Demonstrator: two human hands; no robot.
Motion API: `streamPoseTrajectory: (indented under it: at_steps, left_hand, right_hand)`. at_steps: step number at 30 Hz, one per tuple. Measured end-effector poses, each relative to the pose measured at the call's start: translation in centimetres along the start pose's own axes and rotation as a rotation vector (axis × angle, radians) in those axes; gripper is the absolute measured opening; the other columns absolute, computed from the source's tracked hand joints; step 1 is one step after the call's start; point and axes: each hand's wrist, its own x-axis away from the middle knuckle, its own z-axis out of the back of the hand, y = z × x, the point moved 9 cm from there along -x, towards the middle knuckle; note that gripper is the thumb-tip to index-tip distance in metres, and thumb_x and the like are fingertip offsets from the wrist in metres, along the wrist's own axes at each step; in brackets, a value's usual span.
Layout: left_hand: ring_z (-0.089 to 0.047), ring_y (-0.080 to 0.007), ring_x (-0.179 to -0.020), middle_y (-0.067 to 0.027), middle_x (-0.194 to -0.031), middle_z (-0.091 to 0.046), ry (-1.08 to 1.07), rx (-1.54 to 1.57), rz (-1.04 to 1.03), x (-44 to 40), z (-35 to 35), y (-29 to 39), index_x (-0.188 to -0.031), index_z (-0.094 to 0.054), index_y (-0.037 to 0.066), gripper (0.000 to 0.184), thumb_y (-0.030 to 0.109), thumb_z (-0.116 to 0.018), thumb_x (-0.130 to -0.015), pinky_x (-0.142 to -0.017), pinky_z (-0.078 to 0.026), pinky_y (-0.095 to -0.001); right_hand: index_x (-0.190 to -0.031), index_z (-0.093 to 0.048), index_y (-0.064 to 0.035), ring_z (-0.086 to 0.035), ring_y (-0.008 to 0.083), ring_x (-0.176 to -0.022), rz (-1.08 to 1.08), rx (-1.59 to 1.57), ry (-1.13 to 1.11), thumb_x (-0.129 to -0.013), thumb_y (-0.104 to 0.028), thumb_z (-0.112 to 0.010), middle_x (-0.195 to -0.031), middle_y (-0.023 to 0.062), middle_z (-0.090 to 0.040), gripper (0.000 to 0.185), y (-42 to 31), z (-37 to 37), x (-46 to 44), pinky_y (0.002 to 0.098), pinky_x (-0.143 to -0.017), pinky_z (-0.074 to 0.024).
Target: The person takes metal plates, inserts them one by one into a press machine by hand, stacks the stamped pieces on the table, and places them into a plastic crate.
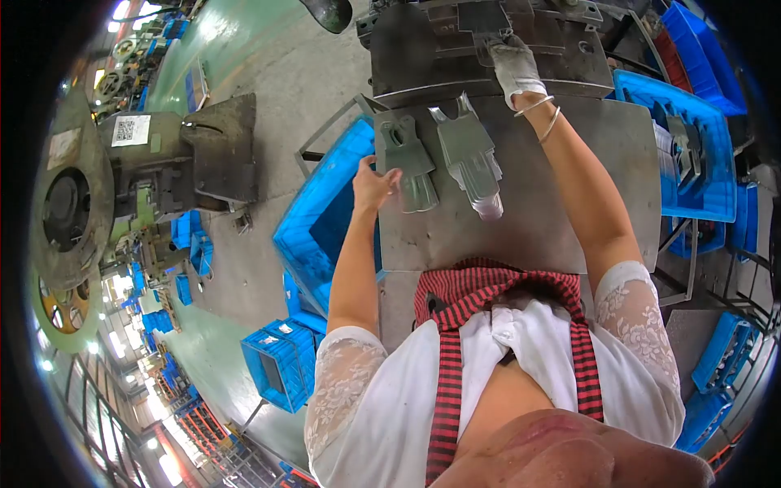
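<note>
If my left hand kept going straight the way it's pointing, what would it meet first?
Probably the left-hand set of metal plates on the table, just beside your left hand; whether the fingers already touch it is hard to tell from above.

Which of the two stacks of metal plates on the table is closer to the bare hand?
The left stack: the bare left hand is right beside it, while the other stack lies farther to the right.

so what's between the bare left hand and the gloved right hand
In the head view: one stack of metal plates by the left hand and a second stack nearer the right hand, both on the metal table.
</note>
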Motion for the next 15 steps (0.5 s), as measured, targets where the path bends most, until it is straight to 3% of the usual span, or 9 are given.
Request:
streamPoseTrajectory:
  at_steps: [2,4,6,7,9,11,13,14,15]
  left_hand:
    - [-0.049,-0.0081,-0.049,-0.0018,-0.062,-0.054,-0.148,0.320,0.149,-0.3,0.3,-1.7,-0.085,-0.054,0.001,0.026,0.023,-0.063,-0.074,-0.041,-0.040,-0.0194]
    - [-0.050,-0.0077,-0.052,-0.0002,-0.063,-0.053,-0.235,0.576,0.246,-0.4,0.9,-2.5,-0.085,-0.055,0.002,0.022,0.021,-0.060,-0.076,-0.043,-0.041,-0.0203]
    - [-0.049,-0.0065,-0.053,0.0006,-0.064,-0.052,-0.289,0.899,0.114,-0.6,1.7,0.1,-0.082,-0.056,0.003,0.018,0.020,-0.059,-0.077,-0.044,-0.039,-0.0193]
    - [-0.048,-0.0059,-0.053,0.0010,-0.064,-0.052,-0.328,1.045,0.058,-0.1,2.4,1.9,-0.081,-0.056,0.004,0.016,0.019,-0.058,-0.078,-0.045,-0.039,-0.0188]
    - [-0.047,-0.0051,-0.053,0.0018,-0.064,-0.051,-0.239,1.012,0.023,1.1,2.8,8.9,-0.078,-0.056,0.005,0.013,0.019,-0.058,-0.078,-0.045,-0.036,-0.0179]
    - [-0.045,-0.0047,-0.053,0.0023,-0.063,-0.050,-0.212,0.966,-0.058,2.3,1.5,11.9,-0.077,-0.055,0.006,0.013,0.018,-0.059,-0.077,-0.045,-0.034,-0.0179]
    - [-0.045,-0.0050,-0.052,0.0019,-0.063,-0.051,-0.290,0.957,-0.194,1.5,-0.7,16.1,-0.078,-0.054,0.005,0.015,0.018,-0.061,-0.075,-0.043,-0.033,-0.0192]
    - [-0.045,-0.0053,-0.052,0.0016,-0.063,-0.051,-0.340,0.975,-0.199,1.7,-2.2,17.6,-0.078,-0.054,0.005,0.016,0.018,-0.062,-0.074,-0.043,-0.033,-0.0201]
    - [-0.046,-0.0064,-0.051,0.0006,-0.064,-0.052,-0.339,0.951,-0.211,1.8,-3.2,19.0,-0.077,-0.054,0.004,0.017,0.018,-0.062,-0.074,-0.043,-0.034,-0.0205]
  right_hand:
    - [-0.099,-0.054,-0.0050,-0.051,0.0227,-0.096,0.105,0.204,0.107,-0.076,-0.006,-0.038,-0.102,0.0106,-0.055,0.028,-1.3,1.5,0.5,0.0281,-0.084,-0.0392]
    - [-0.097,-0.055,-0.0061,-0.052,0.0222,-0.093,0.129,0.326,0.089,-0.075,-0.006,-0.039,-0.098,0.0100,-0.057,0.027,-2.1,2.3,0.3,0.0280,-0.081,-0.0407]
    - [-0.100,-0.054,-0.0059,-0.052,0.0220,-0.093,0.071,0.366,-0.055,-0.077,-0.006,-0.037,-0.098,0.0100,-0.057,0.028,-2.1,2.1,-0.5,0.0276,-0.082,-0.0403]
    - [-0.101,-0.053,-0.0057,-0.052,0.0219,-0.093,0.163,0.403,0.037,-0.077,-0.006,-0.038,-0.097,0.0096,-0.057,0.028,-1.8,1.1,0.6,0.0281,-0.083,-0.0401]
    - [-0.103,-0.051,-0.0054,-0.052,0.0218,-0.092,0.391,0.505,0.262,-0.079,-0.008,-0.038,-0.097,0.0087,-0.057,0.028,-0.2,-1.4,0.9,0.0292,-0.083,-0.0398]
    - [-0.112,-0.043,-0.0034,-0.042,0.0178,-0.105,0.123,-0.299,0.079,-0.079,-0.009,-0.036,-0.110,0.0078,-0.049,0.035,1.1,-0.9,2.2,0.0271,-0.092,-0.0303]
    - [-0.117,-0.039,-0.0017,-0.040,0.0152,-0.107,-0.177,-1.005,-0.034,-0.083,-0.008,-0.033,-0.114,0.0070,-0.046,0.035,0.3,0.4,4.1,0.0261,-0.094,-0.0295]
    - [-0.116,-0.039,-0.0010,-0.044,0.0145,-0.103,-0.343,-1.315,-0.087,-0.087,-0.007,-0.030,-0.113,0.0067,-0.047,0.032,-0.8,0.7,6.6,0.0261,-0.091,-0.0335]
    - [-0.113,-0.042,-0.0021,-0.048,0.0146,-0.095,-0.363,-1.417,-0.113,-0.085,-0.009,-0.036,-0.106,0.0077,-0.050,0.029,-1.9,0.7,9.3,0.0259,-0.083,-0.0370]
